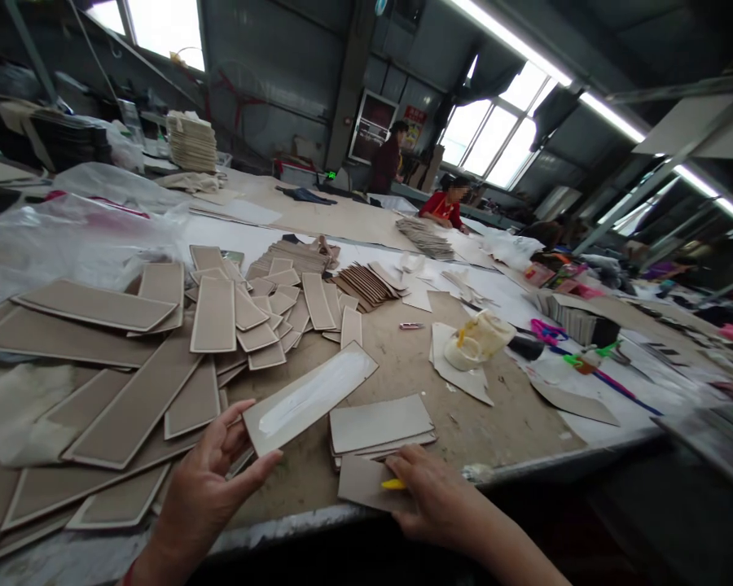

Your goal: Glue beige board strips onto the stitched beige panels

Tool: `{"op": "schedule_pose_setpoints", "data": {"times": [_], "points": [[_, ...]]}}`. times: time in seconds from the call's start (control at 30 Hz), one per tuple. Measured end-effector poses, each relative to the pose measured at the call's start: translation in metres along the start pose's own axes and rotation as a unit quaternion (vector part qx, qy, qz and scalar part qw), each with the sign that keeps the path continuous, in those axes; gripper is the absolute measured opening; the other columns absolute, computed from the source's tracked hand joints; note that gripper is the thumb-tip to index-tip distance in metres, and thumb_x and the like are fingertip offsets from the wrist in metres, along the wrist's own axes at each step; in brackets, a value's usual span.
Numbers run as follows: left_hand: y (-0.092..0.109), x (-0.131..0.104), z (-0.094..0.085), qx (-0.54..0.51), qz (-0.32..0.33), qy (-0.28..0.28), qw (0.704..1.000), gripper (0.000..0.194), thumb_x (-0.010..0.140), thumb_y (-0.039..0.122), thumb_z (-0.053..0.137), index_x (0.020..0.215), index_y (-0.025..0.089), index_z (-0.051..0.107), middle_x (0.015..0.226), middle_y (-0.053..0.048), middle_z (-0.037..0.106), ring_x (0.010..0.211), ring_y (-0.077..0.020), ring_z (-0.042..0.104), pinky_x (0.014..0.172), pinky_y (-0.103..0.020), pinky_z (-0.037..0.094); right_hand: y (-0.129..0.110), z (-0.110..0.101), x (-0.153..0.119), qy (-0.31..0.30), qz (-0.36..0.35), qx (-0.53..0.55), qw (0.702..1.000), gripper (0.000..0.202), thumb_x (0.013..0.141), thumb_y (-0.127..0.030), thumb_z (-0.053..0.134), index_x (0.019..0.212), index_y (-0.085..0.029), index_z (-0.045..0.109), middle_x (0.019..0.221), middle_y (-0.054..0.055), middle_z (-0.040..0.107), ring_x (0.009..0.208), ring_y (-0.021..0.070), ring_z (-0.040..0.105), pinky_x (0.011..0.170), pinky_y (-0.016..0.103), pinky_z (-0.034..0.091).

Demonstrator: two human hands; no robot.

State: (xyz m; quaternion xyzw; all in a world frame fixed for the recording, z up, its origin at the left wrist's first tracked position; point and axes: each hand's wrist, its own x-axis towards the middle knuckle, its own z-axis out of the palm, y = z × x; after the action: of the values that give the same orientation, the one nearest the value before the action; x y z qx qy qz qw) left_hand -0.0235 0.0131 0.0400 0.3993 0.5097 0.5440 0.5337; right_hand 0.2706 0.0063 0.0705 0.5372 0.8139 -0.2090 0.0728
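My left hand (211, 480) holds the near end of a long beige panel (311, 397), thumb and fingers on its edges. White wet-looking paste is smeared along the panel's top face. At the table's front edge my right hand (424, 492) is closed on a yellow tool (394, 484), of which only one end shows. Under those fingers lies a darker taupe panel (362, 482). Just behind it, a small stack of pale panels (382, 423) rests on the table.
Many bordered beige panels (138, 407) cover the left. A paste-crusted container (480, 338) stands on a scrap (443, 358) at the right. Brown pieces (366, 286) are fanned out behind. A person in red (443, 207) and one in dark clothes (386, 161) are at the far tables.
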Motion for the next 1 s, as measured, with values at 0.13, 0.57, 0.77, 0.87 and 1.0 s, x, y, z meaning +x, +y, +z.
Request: {"op": "schedule_pose_setpoints", "data": {"times": [0.13,0.57,0.77,0.87,1.0], "points": [[0.006,-0.004,0.006,0.006,-0.004,0.036,0.999,0.071,0.060,0.045,0.077,0.117,0.020,0.043,0.111,-0.007,0.066,0.106,-0.0238,0.060,0.098,-0.035,0.043,0.012,-0.005,0.027,0.027,-0.021,-0.053,0.998,0.037,0.066,-0.025,0.061,0.103,-0.019,0.059,0.102,0.007,0.057,0.098,0.0225,0.052,0.086,0.030,0.042],[-0.027,-0.031,-0.003,0.204,0.074,-0.109,0.970,0.059,0.066,0.028,0.071,0.119,0.023,0.047,0.113,-0.004,0.065,0.101,-0.0204,0.063,0.091,-0.028,0.049,0.090,-0.021,-0.022,0.164,0.087,-0.169,0.968,0.036,0.073,-0.021,0.054,0.108,-0.015,0.056,0.102,0.013,0.058,0.097,0.0284,0.056,0.083,0.043,0.047],[-0.057,-0.054,-0.003,0.235,0.152,-0.198,0.939,0.075,0.058,0.017,0.073,0.126,0.032,0.044,0.109,0.003,0.067,0.095,-0.0195,0.066,0.086,-0.024,0.052,0.096,-0.009,-0.057,0.158,0.108,-0.176,0.966,0.034,0.073,-0.022,0.055,0.106,-0.019,0.057,0.101,0.011,0.058,0.095,0.0263,0.056,0.081,0.039,0.048],[-0.051,-0.061,-0.013,0.256,0.137,-0.218,0.932,0.074,0.057,0.022,0.075,0.124,0.033,0.048,0.111,0.001,0.067,0.093,-0.0230,0.067,0.084,-0.028,0.053,0.064,-0.012,-0.036,0.113,0.093,-0.173,0.974,0.032,0.073,-0.019,0.055,0.105,-0.017,0.057,0.100,0.011,0.057,0.093,0.0256,0.056,0.077,0.037,0.048],[-0.034,-0.068,-0.025,0.271,0.099,-0.205,0.935,0.066,0.058,0.026,0.075,0.120,0.034,0.053,0.110,0.002,0.067,0.093,-0.0252,0.067,0.083,-0.033,0.054,0.029,-0.028,0.003,0.070,0.046,-0.174,0.981,0.024,0.072,-0.017,0.056,0.096,-0.015,0.059,0.096,0.011,0.057,0.093,0.0248,0.055,0.077,0.034,0.046]]}}
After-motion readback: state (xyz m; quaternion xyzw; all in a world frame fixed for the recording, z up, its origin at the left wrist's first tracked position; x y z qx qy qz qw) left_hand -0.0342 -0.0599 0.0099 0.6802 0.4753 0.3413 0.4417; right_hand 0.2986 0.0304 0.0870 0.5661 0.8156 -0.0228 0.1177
